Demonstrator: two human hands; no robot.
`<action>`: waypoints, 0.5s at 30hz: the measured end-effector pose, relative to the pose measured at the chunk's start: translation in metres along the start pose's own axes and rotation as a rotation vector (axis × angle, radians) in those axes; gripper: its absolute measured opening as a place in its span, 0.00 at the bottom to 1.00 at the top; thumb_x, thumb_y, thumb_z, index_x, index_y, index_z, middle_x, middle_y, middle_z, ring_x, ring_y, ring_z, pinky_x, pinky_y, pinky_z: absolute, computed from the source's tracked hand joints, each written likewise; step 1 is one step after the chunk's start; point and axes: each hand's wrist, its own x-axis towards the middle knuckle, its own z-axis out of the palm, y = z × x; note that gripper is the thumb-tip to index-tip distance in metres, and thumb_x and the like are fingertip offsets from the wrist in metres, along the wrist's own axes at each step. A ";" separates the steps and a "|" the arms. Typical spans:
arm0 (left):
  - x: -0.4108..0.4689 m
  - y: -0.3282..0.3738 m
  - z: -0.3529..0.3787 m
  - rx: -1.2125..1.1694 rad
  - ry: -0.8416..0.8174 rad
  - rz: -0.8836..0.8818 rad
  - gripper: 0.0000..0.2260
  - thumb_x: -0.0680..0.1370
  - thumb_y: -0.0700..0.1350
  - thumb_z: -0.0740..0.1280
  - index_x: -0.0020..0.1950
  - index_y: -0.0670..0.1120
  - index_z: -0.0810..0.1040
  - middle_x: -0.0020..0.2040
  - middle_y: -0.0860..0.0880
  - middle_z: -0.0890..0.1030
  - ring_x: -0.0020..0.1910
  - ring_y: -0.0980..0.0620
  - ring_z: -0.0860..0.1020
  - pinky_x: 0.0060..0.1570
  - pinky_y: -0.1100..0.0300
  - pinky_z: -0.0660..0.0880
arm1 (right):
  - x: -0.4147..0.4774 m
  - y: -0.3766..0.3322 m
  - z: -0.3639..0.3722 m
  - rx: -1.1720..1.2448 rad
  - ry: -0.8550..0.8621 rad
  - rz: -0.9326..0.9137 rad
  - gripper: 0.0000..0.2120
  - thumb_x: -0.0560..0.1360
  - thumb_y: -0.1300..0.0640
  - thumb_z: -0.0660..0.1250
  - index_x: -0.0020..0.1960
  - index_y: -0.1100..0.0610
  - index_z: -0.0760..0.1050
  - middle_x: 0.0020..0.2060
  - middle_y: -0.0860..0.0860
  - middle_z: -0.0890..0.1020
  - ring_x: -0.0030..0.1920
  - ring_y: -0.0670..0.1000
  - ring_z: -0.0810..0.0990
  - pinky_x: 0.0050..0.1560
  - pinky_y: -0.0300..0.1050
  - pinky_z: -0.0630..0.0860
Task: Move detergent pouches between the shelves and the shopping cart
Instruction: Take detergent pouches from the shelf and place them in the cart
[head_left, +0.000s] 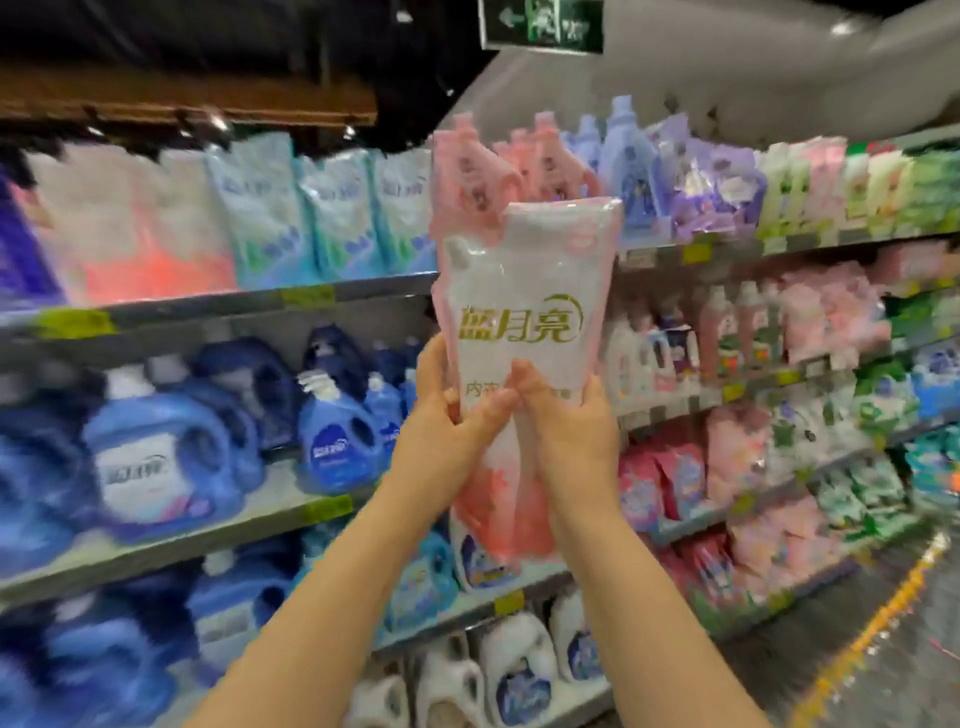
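Blue detergent jugs (156, 415) — white jugs (511, 660) below, green exit sign (543, 23) overhead

held pouch (524, 322): thin soft plastic film, glossy, crinkled with bright highlights
shelf pouches (260, 218), far left top: same soft film, sheen blurred
blue jugs (156, 457), left: hard moulded plastic, smooth and glossy
white jugs (511, 644), near bottom: smooth plastic, slight shine
shelf edges (374, 285): grey, painted-metal look, matt
floor (930, 675), right: smooth hard surface, reflecting light
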 end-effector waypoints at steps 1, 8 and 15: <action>0.009 0.001 -0.030 0.028 0.046 0.024 0.29 0.66 0.61 0.72 0.61 0.68 0.60 0.50 0.60 0.81 0.47 0.61 0.80 0.51 0.56 0.77 | 0.002 0.002 0.031 0.021 -0.038 -0.005 0.13 0.67 0.50 0.75 0.49 0.49 0.78 0.44 0.45 0.85 0.48 0.47 0.84 0.54 0.50 0.78; 0.060 0.011 -0.219 0.152 0.295 0.111 0.30 0.69 0.55 0.72 0.65 0.57 0.59 0.48 0.61 0.80 0.48 0.55 0.81 0.51 0.54 0.78 | 0.012 0.019 0.239 0.162 -0.317 -0.015 0.26 0.63 0.42 0.75 0.57 0.52 0.76 0.48 0.48 0.84 0.50 0.49 0.83 0.56 0.54 0.78; 0.129 0.011 -0.356 0.214 0.199 0.049 0.39 0.68 0.41 0.75 0.70 0.54 0.54 0.60 0.50 0.76 0.56 0.51 0.79 0.53 0.51 0.78 | 0.069 0.036 0.394 0.171 -0.489 -0.041 0.31 0.54 0.35 0.74 0.51 0.49 0.76 0.47 0.49 0.84 0.50 0.53 0.83 0.55 0.57 0.78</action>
